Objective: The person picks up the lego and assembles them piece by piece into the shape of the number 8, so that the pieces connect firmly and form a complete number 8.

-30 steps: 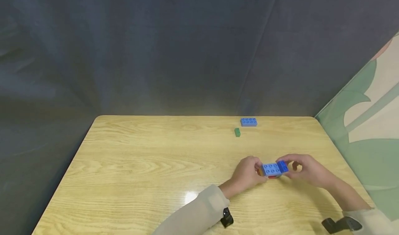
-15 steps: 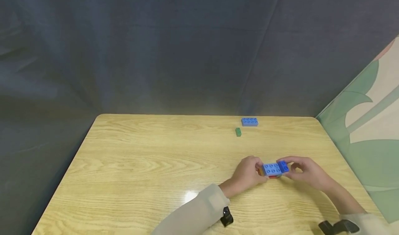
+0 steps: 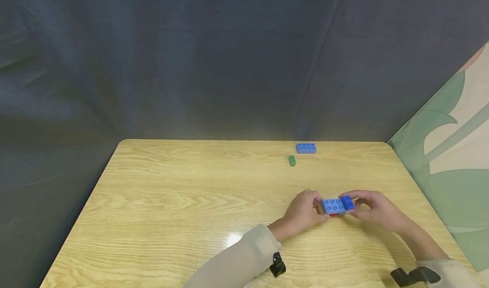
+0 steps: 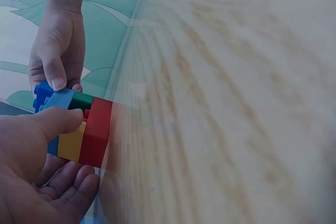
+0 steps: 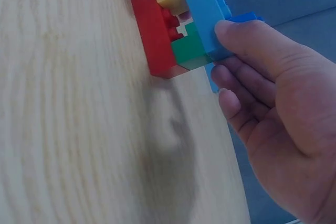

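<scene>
Brick stack (image 3: 334,206): blue, green, yellow, red

We see soft, even light from above, with a white glare patch on the surface (image 3: 233,240). Our wrist views blur the wood grain; faint shadows lie beneath both hands.

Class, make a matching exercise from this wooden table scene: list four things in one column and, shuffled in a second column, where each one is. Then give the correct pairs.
Things:
1. small green plastic brick
2. loose light blue studded plastic brick
3. multicoloured stack of plastic bricks
4. left hand

Places:
A. at the table's far edge
B. held between both hands
C. just nearer than the loose blue brick
D. gripping the stack's left end

Pairs: 1-C, 2-A, 3-B, 4-D
</scene>
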